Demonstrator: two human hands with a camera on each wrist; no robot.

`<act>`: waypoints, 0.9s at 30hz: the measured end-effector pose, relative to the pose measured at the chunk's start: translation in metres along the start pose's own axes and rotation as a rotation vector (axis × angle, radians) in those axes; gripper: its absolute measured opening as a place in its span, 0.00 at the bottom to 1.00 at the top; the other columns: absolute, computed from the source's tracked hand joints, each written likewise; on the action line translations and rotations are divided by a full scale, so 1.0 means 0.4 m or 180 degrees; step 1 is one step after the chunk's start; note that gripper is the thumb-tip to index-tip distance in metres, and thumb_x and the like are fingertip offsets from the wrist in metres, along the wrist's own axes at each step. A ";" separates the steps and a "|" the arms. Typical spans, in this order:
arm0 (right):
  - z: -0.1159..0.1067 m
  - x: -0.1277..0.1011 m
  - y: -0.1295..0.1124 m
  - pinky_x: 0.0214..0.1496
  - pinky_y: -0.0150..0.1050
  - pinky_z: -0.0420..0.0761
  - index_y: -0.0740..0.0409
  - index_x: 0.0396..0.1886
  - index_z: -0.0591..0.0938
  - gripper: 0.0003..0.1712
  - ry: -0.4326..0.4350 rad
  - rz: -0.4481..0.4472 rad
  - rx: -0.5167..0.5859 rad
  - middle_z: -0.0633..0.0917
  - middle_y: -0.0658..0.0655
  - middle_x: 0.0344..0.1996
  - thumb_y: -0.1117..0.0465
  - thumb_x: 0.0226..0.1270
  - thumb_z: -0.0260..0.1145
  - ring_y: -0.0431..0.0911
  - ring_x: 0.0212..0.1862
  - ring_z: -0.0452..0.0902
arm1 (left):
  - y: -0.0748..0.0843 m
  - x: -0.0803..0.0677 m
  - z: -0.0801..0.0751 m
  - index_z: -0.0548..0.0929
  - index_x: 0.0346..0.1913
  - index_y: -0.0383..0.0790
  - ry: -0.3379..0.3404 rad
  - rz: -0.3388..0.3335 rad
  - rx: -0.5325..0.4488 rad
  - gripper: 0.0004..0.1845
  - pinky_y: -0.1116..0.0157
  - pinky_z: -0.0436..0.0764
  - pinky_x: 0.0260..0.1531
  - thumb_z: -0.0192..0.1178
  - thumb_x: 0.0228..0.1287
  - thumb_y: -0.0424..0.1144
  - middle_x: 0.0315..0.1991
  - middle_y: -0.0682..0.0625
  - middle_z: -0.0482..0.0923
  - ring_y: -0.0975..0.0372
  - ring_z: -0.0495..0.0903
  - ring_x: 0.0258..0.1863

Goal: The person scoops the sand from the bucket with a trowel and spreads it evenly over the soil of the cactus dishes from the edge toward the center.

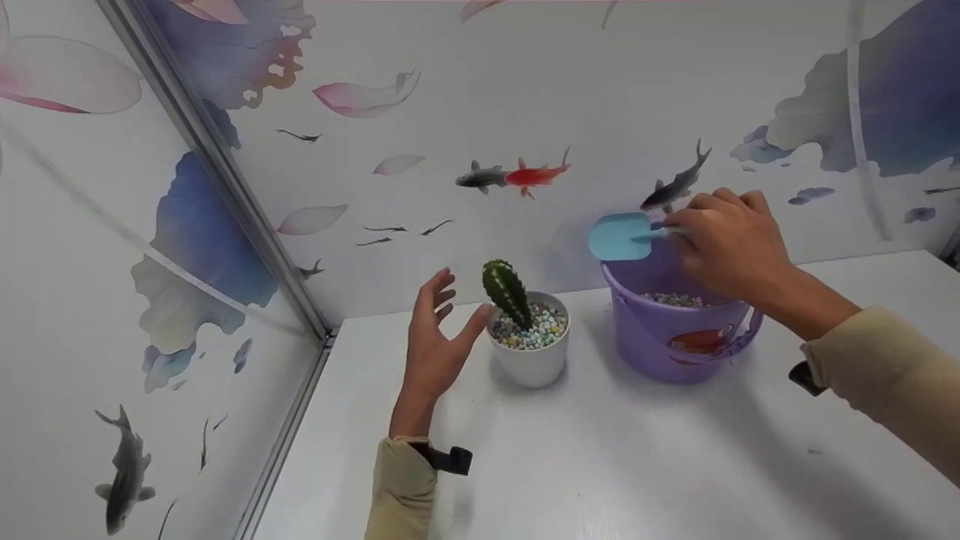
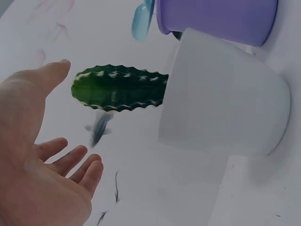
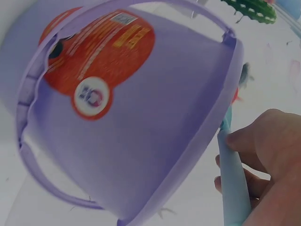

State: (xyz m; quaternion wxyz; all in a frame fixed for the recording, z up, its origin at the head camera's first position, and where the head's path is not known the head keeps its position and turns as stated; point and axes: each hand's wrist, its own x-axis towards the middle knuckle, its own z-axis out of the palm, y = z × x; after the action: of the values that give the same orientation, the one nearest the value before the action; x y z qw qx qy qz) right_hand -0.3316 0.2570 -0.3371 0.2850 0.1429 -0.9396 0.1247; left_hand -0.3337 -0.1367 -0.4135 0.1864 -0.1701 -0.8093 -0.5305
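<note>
My right hand grips the handle of a light blue toy shovel over the purple bucket. The shovel's blade lies above the bucket's left rim, and no load shows on it. Small pale beads lie inside the bucket. Left of it stands a white pot holding a ridged green cactus, which leans left among multicoloured beads. Beside the pot my left hand is raised with fingers loosely bent and thumb near the rim. In the left wrist view its palm holds nothing.
Pot and bucket stand on a white tabletop close to the back wall, which is printed with fish and petals. A side panel with a metal strip bounds the left. The bucket's handle hangs down at its front.
</note>
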 end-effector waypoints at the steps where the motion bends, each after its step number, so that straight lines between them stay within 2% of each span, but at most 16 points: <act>1: -0.001 -0.004 0.009 0.56 0.64 0.68 0.58 0.55 0.92 0.16 -0.0017 0.0035 -0.0021 0.90 0.63 0.48 0.66 0.73 0.65 0.61 0.54 0.77 | 0.009 0.000 -0.001 0.65 0.83 0.45 0.0046 0.0053 -0.0004 0.44 0.52 0.72 0.80 0.73 0.72 0.51 0.79 0.45 0.70 0.52 0.72 0.78; 4: -0.003 -0.014 0.033 0.55 0.65 0.69 0.60 0.54 0.92 0.16 -0.0090 0.0144 -0.0078 0.90 0.64 0.48 0.65 0.73 0.65 0.63 0.54 0.77 | 0.041 -0.005 0.006 0.67 0.82 0.46 0.0119 0.0211 0.0047 0.40 0.55 0.74 0.79 0.72 0.73 0.52 0.78 0.49 0.72 0.56 0.73 0.77; 7: -0.003 -0.019 0.055 0.56 0.66 0.70 0.62 0.53 0.92 0.15 -0.0204 0.0244 -0.0146 0.90 0.65 0.48 0.65 0.72 0.66 0.64 0.53 0.78 | 0.079 -0.015 0.025 0.68 0.81 0.46 0.0069 0.0385 0.0083 0.39 0.57 0.75 0.77 0.70 0.75 0.52 0.77 0.50 0.72 0.57 0.73 0.76; 11: 0.000 -0.018 0.078 0.58 0.68 0.70 0.65 0.52 0.91 0.14 -0.0426 0.0337 -0.0242 0.89 0.67 0.48 0.66 0.71 0.67 0.65 0.53 0.77 | 0.118 -0.030 0.066 0.68 0.80 0.46 -0.0180 0.0610 -0.0038 0.36 0.57 0.77 0.76 0.69 0.76 0.50 0.76 0.50 0.73 0.56 0.74 0.75; 14: 0.005 -0.015 0.088 0.59 0.69 0.70 0.65 0.51 0.91 0.14 -0.0565 0.0359 -0.0319 0.89 0.68 0.47 0.66 0.70 0.69 0.66 0.53 0.76 | 0.133 -0.038 0.105 0.69 0.80 0.46 -0.0408 0.0696 -0.0148 0.35 0.57 0.79 0.74 0.69 0.77 0.48 0.74 0.51 0.74 0.57 0.76 0.72; 18: 0.017 -0.010 0.094 0.59 0.67 0.69 0.63 0.48 0.93 0.12 -0.0801 0.0308 -0.0478 0.90 0.66 0.46 0.66 0.67 0.73 0.64 0.52 0.76 | 0.141 -0.049 0.163 0.70 0.79 0.48 -0.0714 0.0615 -0.0198 0.33 0.61 0.83 0.70 0.69 0.76 0.46 0.72 0.53 0.75 0.62 0.79 0.68; 23: 0.033 -0.004 0.100 0.57 0.64 0.69 0.61 0.42 0.94 0.08 -0.1029 0.0153 -0.0689 0.91 0.64 0.41 0.67 0.65 0.74 0.63 0.50 0.77 | 0.149 -0.065 0.226 0.70 0.79 0.51 -0.1124 0.0414 -0.0276 0.33 0.69 0.82 0.68 0.69 0.77 0.46 0.72 0.54 0.75 0.66 0.79 0.68; 27: 0.039 0.000 0.103 0.54 0.63 0.69 0.61 0.38 0.93 0.05 -0.1079 0.0057 -0.0836 0.90 0.64 0.37 0.70 0.66 0.73 0.63 0.46 0.78 | 0.152 -0.064 0.269 0.69 0.79 0.53 -0.1253 0.0345 -0.0209 0.34 0.71 0.80 0.69 0.70 0.76 0.47 0.75 0.55 0.73 0.67 0.77 0.70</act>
State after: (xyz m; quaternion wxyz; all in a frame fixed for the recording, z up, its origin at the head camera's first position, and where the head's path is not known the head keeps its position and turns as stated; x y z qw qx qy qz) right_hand -0.3534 0.2905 -0.3561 0.1380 0.1151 -0.9835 -0.0221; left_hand -0.2956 -0.0165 -0.4171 0.0473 -0.3198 -0.8020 -0.5023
